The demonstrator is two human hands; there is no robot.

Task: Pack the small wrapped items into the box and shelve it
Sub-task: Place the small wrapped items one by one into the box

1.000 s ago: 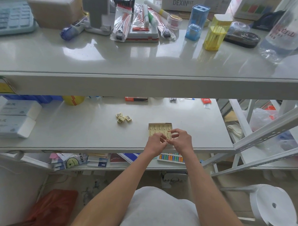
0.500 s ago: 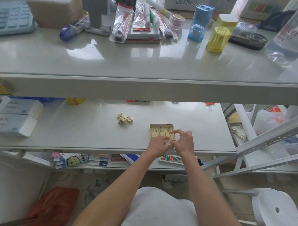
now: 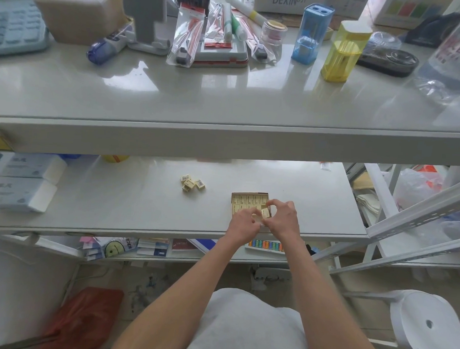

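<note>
A shallow cardboard box (image 3: 249,195) lies on the middle shelf near its front edge, with rows of small yellow wrapped items inside. My left hand (image 3: 242,223) and my right hand (image 3: 283,216) meet over the box's near right corner. Between their fingertips they pinch one wrapped item (image 3: 265,212), tilted above the box. The near part of the box is hidden under my hands. A loose cluster of several more wrapped items (image 3: 192,182) lies on the shelf to the left of the box.
Two blue-white packs (image 3: 23,181) lie at the shelf's left end. The top shelf (image 3: 227,95) carries stationery, a blue holder (image 3: 311,32) and a yellow one (image 3: 342,51). A white stool (image 3: 425,325) stands low right, a slanted metal rail (image 3: 416,216) to the right.
Both hands have shifted slightly right and further over the box, still working one wrapped item at its near right corner. The camera has tilted a little.
</note>
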